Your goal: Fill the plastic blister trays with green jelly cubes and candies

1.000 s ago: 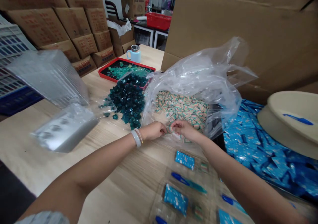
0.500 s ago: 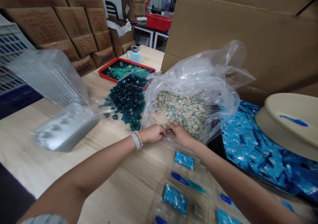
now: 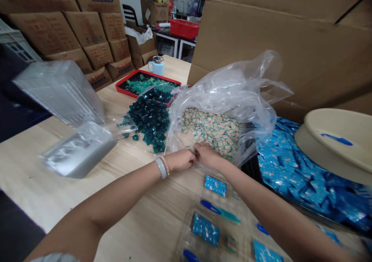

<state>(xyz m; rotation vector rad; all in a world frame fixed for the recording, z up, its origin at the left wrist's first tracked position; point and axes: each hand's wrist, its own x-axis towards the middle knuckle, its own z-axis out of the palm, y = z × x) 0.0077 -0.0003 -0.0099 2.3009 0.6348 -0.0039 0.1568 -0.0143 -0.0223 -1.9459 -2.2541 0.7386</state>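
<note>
My left hand [image 3: 183, 159] and my right hand [image 3: 205, 155] meet at the near edge of a large clear plastic bag [image 3: 225, 89]. Fingers of both are bent and closed; whatever they pinch is hidden. Behind them lies a heap of small flat printed pieces [image 3: 216, 128], beige with green and orange, inside the open bag. Just below my right hand, clear plastic trays [image 3: 181, 235] hold blue printed packets [image 3: 205, 230], blue-handled plastic knives [image 3: 221, 211] and a small printed piece [image 3: 231, 243].
Dark teal chunks [image 3: 151, 117] are piled left of the bag, before a red-rimmed tray [image 3: 119, 87]. Stacked clear plastic trays [image 3: 58, 88] stand at left. A cream basin [image 3: 334, 138] rests on blue packets [image 3: 290, 165] at right. A blue mug [image 3: 157, 65] and cardboard [image 3: 247, 33] stand behind.
Both hands stay together at the bag's near edge, shifted slightly, the fingers now more curled. The view has moved a little; the trays and piles lie as before.
</note>
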